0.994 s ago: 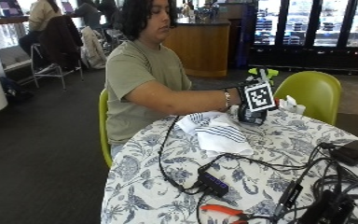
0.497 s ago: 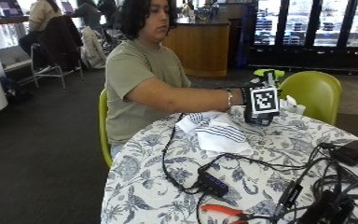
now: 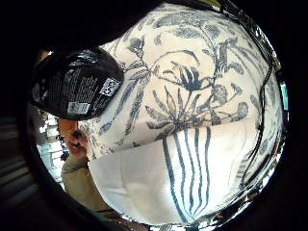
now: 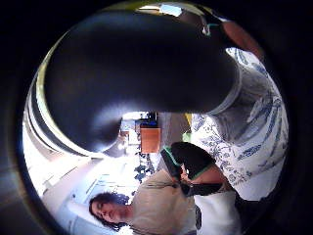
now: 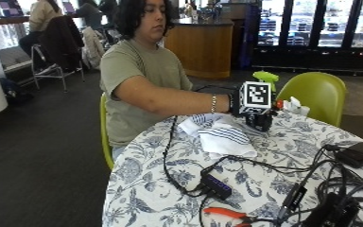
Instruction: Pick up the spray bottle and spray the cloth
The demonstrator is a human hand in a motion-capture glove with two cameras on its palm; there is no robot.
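My gloved right hand (image 5: 247,105) grips a black spray bottle (image 5: 259,120) with a green spray head (image 5: 264,77), holding it upright at the table's far side. The bottle's dark body (image 4: 137,73) fills much of the thumb side palm view. Its labelled lower end (image 3: 77,89) shows in the little finger side palm view, over the flowered tablecloth (image 3: 192,82). A white cloth with blue stripes (image 5: 222,135) lies rumpled on the table just beside the bottle, toward the person. The same cloth (image 3: 183,168) spreads close under the palm. Whether the bottle's base touches the table is unclear.
Black cables and a small black box (image 5: 216,184) cross the table's near half. Orange-handled pliers (image 5: 229,213) lie at the front edge. A black device (image 5: 358,153) sits at the right. A crumpled white tissue (image 5: 295,106) lies beyond the bottle, with a green chair (image 5: 314,92) behind.
The hand with the bottle has drifted slightly to the right and back beside the cloth. The cloth has not moved.
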